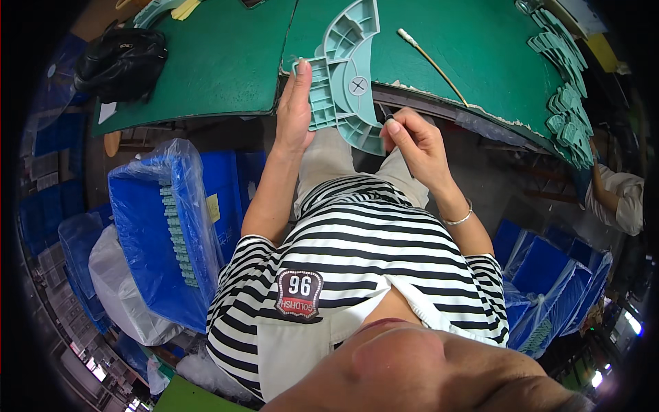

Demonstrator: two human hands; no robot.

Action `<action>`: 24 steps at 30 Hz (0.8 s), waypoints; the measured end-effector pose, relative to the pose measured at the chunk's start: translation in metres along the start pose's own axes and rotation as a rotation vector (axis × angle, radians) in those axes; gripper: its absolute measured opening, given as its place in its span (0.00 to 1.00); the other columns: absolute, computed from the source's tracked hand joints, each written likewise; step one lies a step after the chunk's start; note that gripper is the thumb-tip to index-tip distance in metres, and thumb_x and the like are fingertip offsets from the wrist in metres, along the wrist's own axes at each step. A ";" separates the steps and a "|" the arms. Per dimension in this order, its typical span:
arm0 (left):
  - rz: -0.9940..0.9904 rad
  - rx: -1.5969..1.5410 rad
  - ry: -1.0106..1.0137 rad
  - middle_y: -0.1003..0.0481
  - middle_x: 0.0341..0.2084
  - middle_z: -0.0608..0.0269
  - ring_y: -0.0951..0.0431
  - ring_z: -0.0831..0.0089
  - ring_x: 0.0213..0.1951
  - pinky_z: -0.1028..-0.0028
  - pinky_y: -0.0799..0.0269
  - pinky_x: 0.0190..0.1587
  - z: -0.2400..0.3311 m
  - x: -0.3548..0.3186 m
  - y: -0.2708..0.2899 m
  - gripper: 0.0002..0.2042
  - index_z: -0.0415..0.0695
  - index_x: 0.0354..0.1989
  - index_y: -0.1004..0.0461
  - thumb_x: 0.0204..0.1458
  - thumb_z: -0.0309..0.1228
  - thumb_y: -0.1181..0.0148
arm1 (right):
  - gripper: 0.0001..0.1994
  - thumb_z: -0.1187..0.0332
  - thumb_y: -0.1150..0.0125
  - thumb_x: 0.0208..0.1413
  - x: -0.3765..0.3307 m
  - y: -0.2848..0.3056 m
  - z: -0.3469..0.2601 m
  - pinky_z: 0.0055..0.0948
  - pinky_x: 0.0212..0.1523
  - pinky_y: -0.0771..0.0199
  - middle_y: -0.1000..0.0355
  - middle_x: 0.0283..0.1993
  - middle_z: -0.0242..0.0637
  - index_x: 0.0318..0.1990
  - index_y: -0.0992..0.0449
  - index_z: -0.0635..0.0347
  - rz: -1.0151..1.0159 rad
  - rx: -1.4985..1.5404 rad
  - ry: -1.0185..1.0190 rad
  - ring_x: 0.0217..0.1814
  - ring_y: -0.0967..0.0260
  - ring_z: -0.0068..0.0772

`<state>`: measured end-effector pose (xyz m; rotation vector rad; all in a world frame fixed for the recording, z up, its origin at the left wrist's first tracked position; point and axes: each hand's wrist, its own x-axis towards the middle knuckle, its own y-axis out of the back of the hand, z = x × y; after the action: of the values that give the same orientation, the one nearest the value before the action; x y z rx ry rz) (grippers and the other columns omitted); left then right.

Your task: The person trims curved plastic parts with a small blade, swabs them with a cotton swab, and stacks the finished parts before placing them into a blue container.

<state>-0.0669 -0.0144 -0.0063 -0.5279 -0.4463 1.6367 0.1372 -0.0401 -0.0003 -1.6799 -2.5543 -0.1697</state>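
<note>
Overhead, a green tabletop (220,62) fills the upper part of the view, its near edge chipped and worn at about one o'clock. At nine o'clock stands a blue crate (147,233) lined with clear plastic, a row of small pale green parts (177,237) stacked along its rim, seemingly within easy reach of the seated person. More blue crates (549,281) sit at four o'clock. A black bag (120,62) rests at the tabletop's ten o'clock corner, and a long line of pale green moulded pieces (566,89) runs down the two o'clock edge. At centre, toward twelve o'clock, a curved pale green plastic part (347,75) with ribbed pockets leans half on the tabletop's edge, half over the lap, probably so the edge carries its weight. The left hand (295,110) lies flat against the part's left side, fingers together and straight, steadying it. The right hand (415,141) is at the part's lower tip, thumb and forefinger pinched on something small and dark that cannot be made out. A thin rod (432,65) lies on the tabletop at one o'clock. Another person's sleeve (621,196) shows at three o'clock.
</note>
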 end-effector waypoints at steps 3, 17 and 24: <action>-0.008 0.097 0.023 0.32 0.47 0.66 0.32 0.79 0.48 0.79 0.35 0.50 -0.001 -0.002 0.003 0.20 0.40 0.55 0.38 0.61 0.42 0.56 | 0.12 0.65 0.54 0.63 -0.001 -0.003 -0.016 0.16 0.20 0.45 0.40 0.17 0.26 0.32 0.32 0.64 -0.045 0.099 -0.229 0.17 0.45 0.14; -0.198 -0.132 0.572 0.25 0.38 0.66 0.24 0.81 0.38 0.79 0.27 0.41 -0.031 -0.021 0.031 0.18 0.43 0.47 0.30 0.60 0.43 0.57 | 0.06 0.74 0.63 0.62 -0.018 0.014 -0.012 0.20 0.18 0.31 0.33 0.25 0.42 0.41 0.39 0.64 -0.181 0.728 -0.232 0.17 0.33 0.26; -0.197 -0.221 0.560 0.25 0.39 0.63 0.24 0.78 0.39 0.77 0.27 0.42 -0.035 -0.021 0.039 0.19 0.41 0.46 0.29 0.61 0.43 0.59 | 0.13 0.69 0.56 0.58 -0.029 0.013 -0.012 0.28 0.36 0.28 0.33 0.32 0.47 0.47 0.38 0.69 0.022 1.325 -0.215 0.37 0.30 0.40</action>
<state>-0.0766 -0.0405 -0.0551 -1.0381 -0.2495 1.1900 0.1611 -0.0628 0.0085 -1.1203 -1.8324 1.3994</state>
